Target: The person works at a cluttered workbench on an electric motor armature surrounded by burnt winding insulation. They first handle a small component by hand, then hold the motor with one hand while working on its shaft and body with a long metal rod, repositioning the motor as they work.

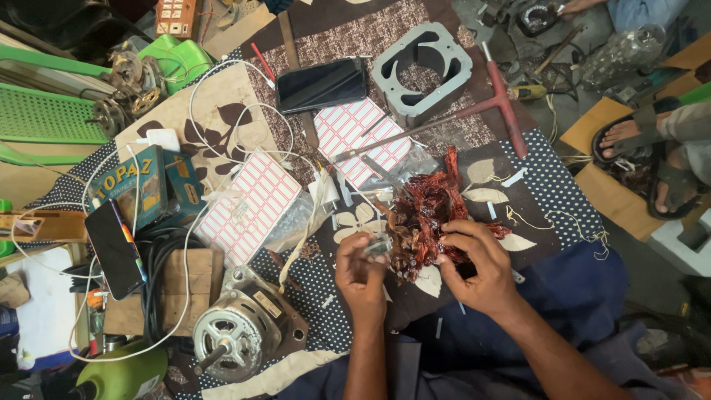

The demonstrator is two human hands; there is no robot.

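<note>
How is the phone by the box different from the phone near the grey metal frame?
The phone by the box stands tilted on its edge against it; the phone near the frame lies flat on the cloth. The first shows a coloured stripe on its screen; the second is plain black. Both are dark, slim rectangles.

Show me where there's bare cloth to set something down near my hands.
Bare patches: dotted cloth between the red T-handle wrench and the copper winding; brown cloth above the dark tablet. Crowded: label sheets, cables and electric motor at left.
</note>
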